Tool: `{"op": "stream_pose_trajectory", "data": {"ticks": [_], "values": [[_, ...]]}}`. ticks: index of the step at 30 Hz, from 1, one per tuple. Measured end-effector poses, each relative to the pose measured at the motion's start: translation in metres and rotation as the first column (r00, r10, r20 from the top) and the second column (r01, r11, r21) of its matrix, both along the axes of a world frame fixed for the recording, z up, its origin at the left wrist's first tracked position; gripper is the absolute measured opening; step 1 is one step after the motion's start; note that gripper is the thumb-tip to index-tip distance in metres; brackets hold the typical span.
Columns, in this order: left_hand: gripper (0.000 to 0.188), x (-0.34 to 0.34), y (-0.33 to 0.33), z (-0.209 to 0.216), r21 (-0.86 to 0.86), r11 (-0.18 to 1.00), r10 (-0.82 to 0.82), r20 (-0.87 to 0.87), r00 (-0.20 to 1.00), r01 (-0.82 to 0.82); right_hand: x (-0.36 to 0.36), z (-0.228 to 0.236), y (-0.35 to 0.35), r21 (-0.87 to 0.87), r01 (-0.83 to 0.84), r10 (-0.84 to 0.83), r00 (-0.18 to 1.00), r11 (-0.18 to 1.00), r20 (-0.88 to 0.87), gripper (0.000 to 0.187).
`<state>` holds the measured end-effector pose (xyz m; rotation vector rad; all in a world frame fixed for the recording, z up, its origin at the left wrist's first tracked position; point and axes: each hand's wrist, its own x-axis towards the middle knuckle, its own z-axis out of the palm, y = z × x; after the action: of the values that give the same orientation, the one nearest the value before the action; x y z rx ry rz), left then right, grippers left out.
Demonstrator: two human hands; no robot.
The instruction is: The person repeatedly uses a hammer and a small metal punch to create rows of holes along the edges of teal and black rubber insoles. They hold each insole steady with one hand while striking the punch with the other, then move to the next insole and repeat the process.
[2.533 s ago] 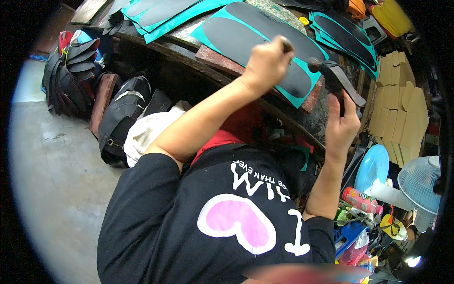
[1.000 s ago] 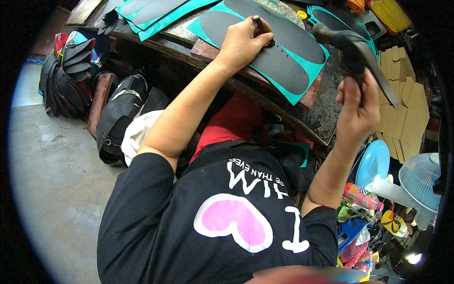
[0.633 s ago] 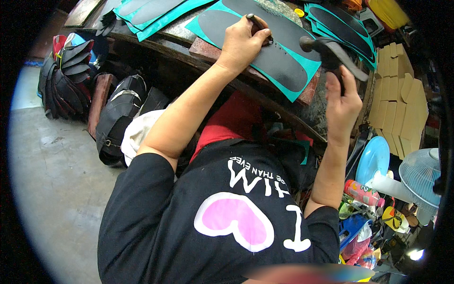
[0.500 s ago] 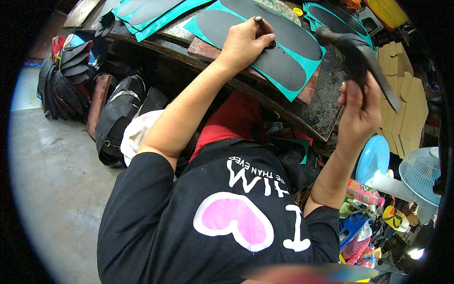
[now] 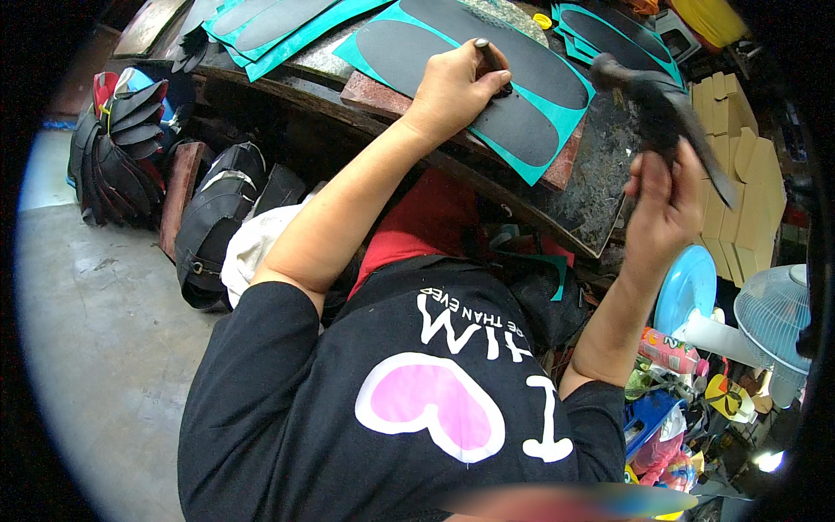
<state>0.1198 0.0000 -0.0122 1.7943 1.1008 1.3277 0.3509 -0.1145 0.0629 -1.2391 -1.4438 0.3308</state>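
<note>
My left hand (image 5: 448, 94) is closed around a short dark metal punch (image 5: 490, 57), held leaning over a teal sheet (image 5: 546, 170). Its lower tip is hidden by my fingers. The sheet carries dark grey, sole-shaped pieces (image 5: 520, 132), and my left hand rests on it between two of these. Under it lies a reddish-brown slab (image 5: 372, 94) on the workbench. To the right, my right hand (image 5: 663, 196) grips a dark hammer (image 5: 659, 104), raised beside the sheet and somewhat blurred. The hammer is apart from the punch.
More teal sheets with dark pieces lie at the bench's far left (image 5: 278, 30) and far right (image 5: 617, 36). Flattened tan cardboard (image 5: 739, 183) and a blue fan (image 5: 774, 317) stand at right. A bundle of black cut pieces (image 5: 117, 148) and a black bag (image 5: 217, 230) are at left.
My left hand and the punch have shifted slightly right over the sheet, and the punch leans a little more. The raised hammer has moved only slightly.
</note>
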Motion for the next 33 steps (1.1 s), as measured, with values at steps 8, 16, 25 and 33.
{"op": "stream_pose_trajectory", "data": {"ticks": [8,16,25,33], "values": [[0.017,0.02,-0.01,-0.001,0.463,0.886,0.206,-0.377,0.903,-0.009,-0.019,-0.03,0.019,0.104,-0.049,0.002,0.911,0.993,0.413,0.031],[0.013,-0.026,0.013,0.005,-0.032,0.983,0.179,0.335,0.925,-0.179,0.011,-0.052,0.021,-0.245,0.089,-0.034,0.975,0.965,0.221,0.039],[0.016,-0.027,0.011,0.0,0.034,0.968,0.25,-0.098,0.963,-0.247,-0.02,0.014,0.016,-0.031,-0.165,0.161,0.983,0.986,-0.089,0.03],[0.011,-0.009,0.003,0.002,0.399,0.9,0.305,-0.294,0.906,-0.173,-0.033,-0.035,0.041,-0.163,-0.071,0.104,0.972,0.984,0.208,0.033]]}}
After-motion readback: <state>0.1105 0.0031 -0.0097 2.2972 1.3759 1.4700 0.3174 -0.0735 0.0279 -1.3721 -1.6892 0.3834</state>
